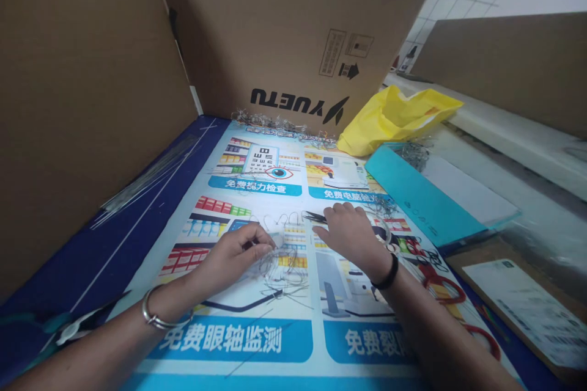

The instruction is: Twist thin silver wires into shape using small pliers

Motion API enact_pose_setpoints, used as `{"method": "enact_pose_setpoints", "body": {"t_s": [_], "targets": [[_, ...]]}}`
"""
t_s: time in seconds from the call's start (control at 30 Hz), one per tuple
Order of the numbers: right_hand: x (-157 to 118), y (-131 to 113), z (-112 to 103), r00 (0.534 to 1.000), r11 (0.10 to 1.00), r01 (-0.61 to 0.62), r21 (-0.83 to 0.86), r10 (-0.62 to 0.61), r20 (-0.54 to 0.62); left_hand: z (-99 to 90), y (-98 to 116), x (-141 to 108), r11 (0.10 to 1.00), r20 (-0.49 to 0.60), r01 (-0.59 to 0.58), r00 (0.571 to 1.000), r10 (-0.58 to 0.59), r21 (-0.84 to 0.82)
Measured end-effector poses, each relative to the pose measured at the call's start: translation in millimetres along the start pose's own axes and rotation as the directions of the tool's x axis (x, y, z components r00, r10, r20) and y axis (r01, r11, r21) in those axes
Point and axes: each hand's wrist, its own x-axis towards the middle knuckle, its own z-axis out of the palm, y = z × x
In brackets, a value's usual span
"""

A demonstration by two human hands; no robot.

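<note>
My left hand (pixel 245 249) is closed in a pinch over the printed poster (pixel 257 372), its fingertips on thin wire. Tangled loops of thin wire (pixel 287 266) lie just under and beside those fingers. My right hand (pixel 349 233) is wrapped round a pair of pliers (pixel 314 216). Their dark, pointed jaws stick out to the left of my knuckles, toward the left hand. The palm hides most of the handles. A few wavy bits of wire show between both hands, close to the jaws.
Cardboard panels (pixel 284 30) wall in the back and left. A yellow bag (pixel 394 116) and a turquoise folder (pixel 408 195) lie at right. Red tool handles (pixel 447 290) sit beside my right forearm. Straight wires (pixel 147 177) lie at left, near blurred scissors (pixel 46 333).
</note>
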Motion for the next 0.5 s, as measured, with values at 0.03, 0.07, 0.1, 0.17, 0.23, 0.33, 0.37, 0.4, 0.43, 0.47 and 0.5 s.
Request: {"method": "enact_pose_setpoints", "body": {"t_s": [0.03, 0.07, 0.1, 0.17, 0.23, 0.33, 0.37, 0.4, 0.43, 0.47, 0.5], "targets": [[-2, -1, -2, 0.999, 1.000, 0.024, 0.000, -0.024, -0.021, 0.0, 0, 0, 1.000, -0.004, 0.000, 1.000, 0.000, -0.003], [-3, -2, -4, 0.998, 0.999, 0.050, 0.007, -0.049, -0.048, 0.0, 0, 0, 1.000, -0.009, 0.002, 1.000, -0.002, -0.005], [-5, -3, -6, 0.994, 0.996, 0.078, 0.031, -0.076, -0.077, 0.0, 0, 0, 1.000, -0.014, 0.005, 1.000, -0.005, -0.005], [-8, -11, -12, 0.980, 0.975, 0.161, 0.155, -0.139, -0.139, 0.1, 0, 0, 1.000, -0.013, 0.007, 1.000, -0.007, -0.009], [-11, -22, -18, 0.952, 0.875, 0.292, 0.386, -0.227, -0.205, 0.1, 0, 0, 1.000, -0.004, 0.004, 1.000, -0.004, -0.022], [-13, -43, -21, 0.926, 0.631, 0.376, 0.679, -0.279, -0.254, 0.3, 1, 0, 1.000, -0.010, -0.009, 1.000, 0.009, -0.028], [-13, -50, -21, 0.932, 0.584, 0.360, 0.728, -0.268, -0.246, 0.4, 1, 0, 1.000, -0.015, -0.011, 1.000, 0.011, -0.025], [-13, -55, -21, 0.940, 0.555, 0.335, 0.761, -0.257, -0.227, 0.6, 1, 0, 1.000, -0.016, -0.014, 1.000, 0.013, -0.025], [-12, -59, -20, 0.948, 0.544, 0.307, 0.781, -0.242, -0.204, 0.7, 1, 0, 1.000, -0.015, -0.015, 1.000, 0.015, -0.027], [-12, -62, -19, 0.956, 0.541, 0.283, 0.792, -0.228, -0.185, 0.7, 1, 0, 0.999, -0.014, -0.017, 1.000, 0.017, -0.030], [-11, -64, -18, 0.961, 0.541, 0.264, 0.798, -0.216, -0.172, 0.7, 0, -1, 0.999, -0.012, -0.019, 1.000, 0.018, -0.035]]}}
